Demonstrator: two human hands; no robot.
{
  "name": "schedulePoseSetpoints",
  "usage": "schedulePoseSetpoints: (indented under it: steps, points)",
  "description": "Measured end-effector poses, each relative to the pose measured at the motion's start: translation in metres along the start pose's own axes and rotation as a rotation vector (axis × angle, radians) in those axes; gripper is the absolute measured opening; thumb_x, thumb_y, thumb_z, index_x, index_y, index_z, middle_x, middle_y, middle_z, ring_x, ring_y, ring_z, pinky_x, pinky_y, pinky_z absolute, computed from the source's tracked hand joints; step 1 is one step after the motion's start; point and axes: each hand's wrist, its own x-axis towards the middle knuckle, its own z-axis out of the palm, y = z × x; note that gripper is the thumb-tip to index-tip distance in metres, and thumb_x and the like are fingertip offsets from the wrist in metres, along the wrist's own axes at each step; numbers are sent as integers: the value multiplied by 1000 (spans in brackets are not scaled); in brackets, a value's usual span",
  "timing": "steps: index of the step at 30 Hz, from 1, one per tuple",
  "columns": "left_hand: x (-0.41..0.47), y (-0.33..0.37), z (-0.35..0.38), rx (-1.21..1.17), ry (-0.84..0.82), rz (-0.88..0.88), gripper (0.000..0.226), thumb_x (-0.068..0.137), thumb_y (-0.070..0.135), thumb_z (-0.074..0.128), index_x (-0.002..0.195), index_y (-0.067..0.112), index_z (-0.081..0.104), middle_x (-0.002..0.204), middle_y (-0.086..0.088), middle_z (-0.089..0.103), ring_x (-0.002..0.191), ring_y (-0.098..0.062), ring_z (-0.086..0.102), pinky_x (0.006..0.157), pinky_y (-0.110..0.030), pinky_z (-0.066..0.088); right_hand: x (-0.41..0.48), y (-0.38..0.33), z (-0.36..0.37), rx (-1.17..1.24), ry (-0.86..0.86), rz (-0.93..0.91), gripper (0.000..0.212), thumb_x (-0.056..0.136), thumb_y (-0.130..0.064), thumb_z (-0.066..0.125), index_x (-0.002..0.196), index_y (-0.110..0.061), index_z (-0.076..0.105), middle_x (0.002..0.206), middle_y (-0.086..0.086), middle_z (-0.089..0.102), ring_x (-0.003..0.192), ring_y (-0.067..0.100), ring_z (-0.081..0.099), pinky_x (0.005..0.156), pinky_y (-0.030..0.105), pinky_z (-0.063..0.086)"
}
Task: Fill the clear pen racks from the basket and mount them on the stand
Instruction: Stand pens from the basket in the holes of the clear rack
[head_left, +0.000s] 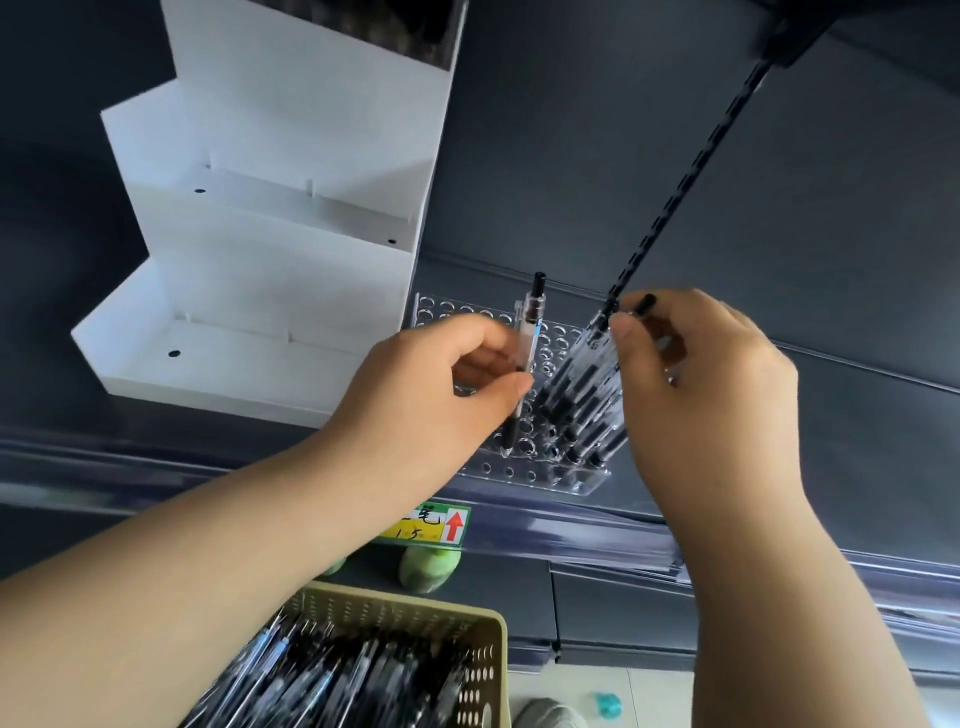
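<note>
A clear pen rack with rows of round holes lies on the dark shelf. Several black pens stand in its right side. My left hand pinches one clear pen with a black cap, upright, its tip down at a hole in the rack. My right hand grips the tops of the pens standing in the rack, a black cap showing above its fingers. The white stepped stand sits left of the rack. The beige basket full of pens is below, near my left forearm.
A slotted black upright runs up the dark back panel above my right hand. A green and yellow price label hangs on the shelf's front edge. Green round items sit on the lower shelf. A shoe is on the floor.
</note>
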Motion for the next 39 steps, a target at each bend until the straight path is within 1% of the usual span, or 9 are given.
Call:
schedulePoseSetpoints:
  steps: [6, 9, 11, 15, 19, 24, 28, 35, 39]
  points:
    - [0, 4, -1, -9, 22, 3, 12, 79, 23, 68, 87, 30, 66, 79, 15, 68, 77, 3, 62, 72, -12, 49, 2, 2, 0, -48, 6, 1, 19, 85, -27, 64, 103, -21, 66, 81, -11, 58, 89, 21, 53, 71, 24, 32]
    - [1, 5, -1, -2, 26, 5, 12, 79, 23, 68, 90, 29, 66, 80, 14, 68, 78, 2, 62, 74, -14, 50, 1, 4, 0, -54, 15, -28, 15, 84, -22, 66, 99, -21, 69, 78, -14, 57, 86, 20, 53, 68, 19, 28]
    - [1, 5, -1, -1, 29, 4, 11, 80, 22, 68, 89, 29, 66, 80, 14, 68, 77, 3, 62, 74, -13, 50, 0, 4, 1, -67, 32, -63, 13, 83, -19, 67, 94, -20, 72, 80, -11, 62, 84, 19, 52, 69, 19, 28]
    - [1, 5, 1, 3, 26, 4, 12, 80, 22, 69, 88, 30, 66, 78, 16, 67, 76, 4, 61, 72, -11, 49, -1, 3, 4, -72, 39, -120, 16, 82, -17, 67, 96, -19, 73, 89, -1, 70, 86, 24, 53, 74, 28, 36]
    - [2, 3, 2, 11, 23, 11, 11, 80, 23, 68, 88, 30, 65, 78, 17, 66, 77, 4, 61, 71, -9, 48, -2, 4, 6, -74, 66, -161, 15, 82, -15, 64, 92, -18, 75, 88, 1, 70, 86, 31, 55, 74, 37, 45]
    - [3, 1, 6, 12, 25, 36, 15, 81, 19, 69, 95, 25, 69, 84, 15, 69, 79, 3, 63, 77, -9, 49, 0, 8, 2, -120, 66, -132, 18, 83, -18, 59, 92, -19, 75, 88, 3, 70, 87, 31, 54, 72, 28, 35]
    - [7, 6, 11, -4, 26, 88, 19, 81, 17, 69, 99, 22, 71, 84, 15, 68, 78, 4, 62, 75, -6, 48, -1, 8, 0, -84, 43, -118, 20, 84, -19, 58, 96, -18, 75, 91, 3, 69, 90, 28, 54, 74, 21, 29]
    - [16, 11, 31, -3, 28, 161, 19, 78, 14, 73, 97, 19, 69, 79, 11, 68, 74, 1, 61, 69, -8, 48, 0, 9, -6, -37, 78, -71, 20, 85, -19, 57, 97, -20, 73, 87, -4, 63, 86, 20, 49, 71, 19, 30]
    - [16, 6, 37, 63, 24, 209, 18, 78, 14, 74, 94, 17, 67, 77, 14, 65, 74, 2, 60, 67, -7, 48, 2, 9, -9, -20, 73, -18, 21, 84, -18, 56, 97, -21, 73, 85, -9, 56, 89, 23, 53, 72, 19, 32]
